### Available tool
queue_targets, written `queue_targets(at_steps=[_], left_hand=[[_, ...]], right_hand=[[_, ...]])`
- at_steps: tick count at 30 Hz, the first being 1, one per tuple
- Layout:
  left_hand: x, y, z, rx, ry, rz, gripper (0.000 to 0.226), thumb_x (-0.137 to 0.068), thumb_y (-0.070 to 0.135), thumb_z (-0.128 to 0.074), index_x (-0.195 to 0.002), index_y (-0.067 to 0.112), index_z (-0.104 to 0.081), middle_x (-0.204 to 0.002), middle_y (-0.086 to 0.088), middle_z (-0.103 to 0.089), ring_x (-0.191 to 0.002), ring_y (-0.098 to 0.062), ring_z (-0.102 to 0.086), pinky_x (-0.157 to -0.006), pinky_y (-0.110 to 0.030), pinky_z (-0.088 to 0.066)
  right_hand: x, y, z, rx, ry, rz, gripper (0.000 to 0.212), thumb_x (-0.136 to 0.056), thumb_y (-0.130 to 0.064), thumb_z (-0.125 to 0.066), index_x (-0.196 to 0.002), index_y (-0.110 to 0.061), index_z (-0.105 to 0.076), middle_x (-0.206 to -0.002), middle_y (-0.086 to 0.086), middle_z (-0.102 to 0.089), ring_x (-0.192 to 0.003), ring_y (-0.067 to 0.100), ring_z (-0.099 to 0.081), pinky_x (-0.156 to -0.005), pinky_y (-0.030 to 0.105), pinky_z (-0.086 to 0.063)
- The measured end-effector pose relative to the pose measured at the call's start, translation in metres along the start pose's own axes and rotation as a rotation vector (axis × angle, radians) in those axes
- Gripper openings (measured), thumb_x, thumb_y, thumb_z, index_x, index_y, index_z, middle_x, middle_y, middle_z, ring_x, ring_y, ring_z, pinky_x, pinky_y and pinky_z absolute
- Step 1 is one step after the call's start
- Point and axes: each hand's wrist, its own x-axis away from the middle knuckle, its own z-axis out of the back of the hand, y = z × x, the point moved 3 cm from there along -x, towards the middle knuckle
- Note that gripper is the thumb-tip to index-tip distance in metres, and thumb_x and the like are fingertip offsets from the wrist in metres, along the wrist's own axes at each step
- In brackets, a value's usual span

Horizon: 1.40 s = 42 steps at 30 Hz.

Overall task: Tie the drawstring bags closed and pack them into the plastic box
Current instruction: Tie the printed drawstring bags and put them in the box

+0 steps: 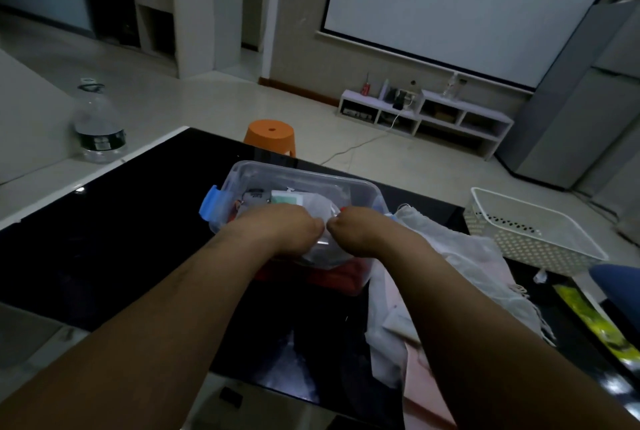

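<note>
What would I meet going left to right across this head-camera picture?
Water bottle → blue box latch → left hand → drawstring bag, gripped by both hands → right hand → pale cloths → white basket.

Nothing readable; the water bottle (98,124) label seems printed, but too blurred.
</note>
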Motion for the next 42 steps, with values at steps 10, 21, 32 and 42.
queue_targets(at_steps=[10,21,32,42], left_hand=[[0.008,0.031,0.013,0.198,0.621,-0.100,0.034,-0.100,0.041,-0.052,-0.125,0.025,-0.067,-0.129,-0.002,-0.068,-0.119,-0.027,-0.061,-0.100,-0.045,-0.049],[0.008,0.172,-0.017,0.379,0.552,-0.561,0.013,-0.102,0.032,-0.056,-0.108,0.028,-0.067,-0.106,0.010,-0.064,-0.093,-0.011,-0.061,-0.082,-0.035,-0.052],[-0.005,0.192,-0.024,0.122,0.484,-0.512,0.023,-0.100,0.026,-0.054,-0.118,0.029,-0.067,-0.115,0.006,-0.063,-0.102,-0.016,-0.060,-0.089,-0.042,-0.055],[-0.024,0.102,0.007,0.332,0.297,-0.111,0.047,-0.096,0.021,-0.062,-0.141,0.026,-0.048,-0.132,0.004,-0.065,-0.108,-0.013,-0.058,-0.088,-0.034,-0.048]], right_hand=[[0.080,0.059,0.001,-0.387,0.690,0.075,0.026,-0.102,-0.027,-0.052,-0.123,-0.022,-0.067,-0.122,-0.003,-0.065,-0.112,0.014,-0.058,-0.089,0.030,-0.044],[0.148,0.218,-0.040,-0.730,0.789,-0.383,0.020,-0.099,-0.015,-0.057,-0.109,-0.019,-0.073,-0.104,-0.006,-0.072,-0.097,0.014,-0.066,-0.091,0.042,-0.056],[0.132,0.213,-0.058,-0.699,0.525,-0.350,0.015,-0.096,-0.027,-0.060,-0.101,-0.019,-0.071,-0.091,-0.004,-0.072,-0.085,0.014,-0.067,-0.083,0.045,-0.058],[0.076,0.116,-0.045,-0.998,0.342,-0.137,0.062,-0.086,-0.032,-0.079,-0.139,-0.025,-0.047,-0.121,-0.001,-0.064,-0.105,0.011,-0.063,-0.081,0.024,-0.048]])
